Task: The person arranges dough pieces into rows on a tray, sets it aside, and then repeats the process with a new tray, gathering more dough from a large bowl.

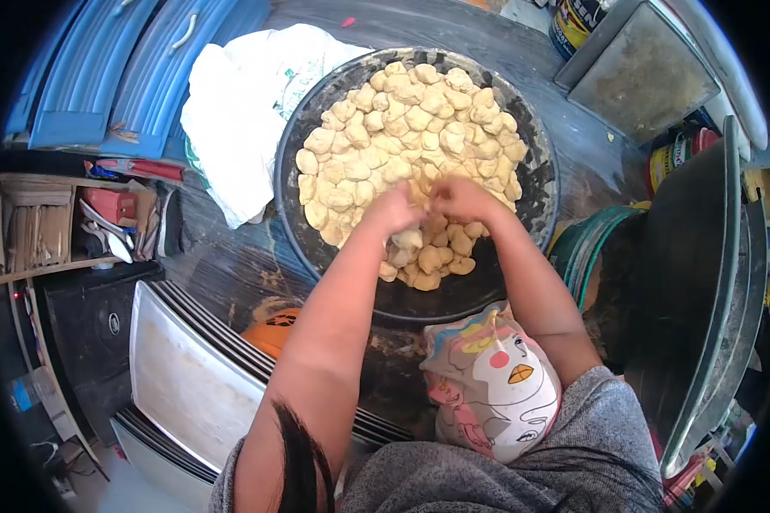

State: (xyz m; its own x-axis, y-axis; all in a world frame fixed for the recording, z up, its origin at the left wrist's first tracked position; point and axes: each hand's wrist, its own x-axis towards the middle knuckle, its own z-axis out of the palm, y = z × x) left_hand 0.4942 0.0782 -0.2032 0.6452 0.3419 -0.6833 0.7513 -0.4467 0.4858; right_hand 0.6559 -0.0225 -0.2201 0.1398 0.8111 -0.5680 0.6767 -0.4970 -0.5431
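Note:
A wide black round tub (546, 184) holds many lumps of pale yellow dough (376, 141), packed closely over its far and middle part. My left hand (393, 210) and my right hand (469, 200) meet over the tub's near half. Their fingers are curled in around a piece of dough (419, 191) between them; motion blurs the fingertips. Just below the hands lies a heap of browner, smoother lumps (436, 254). Part of this heap is hidden under my left hand and wrist.
A white plastic bag (239, 111) lies left of the tub, beside blue plastic stacked items (145, 81). Metal trays (192, 359) stand at the lower left. On the right are a large black basin (676, 282), green-rimmed buckets (586, 256) and a grey metal container (646, 77).

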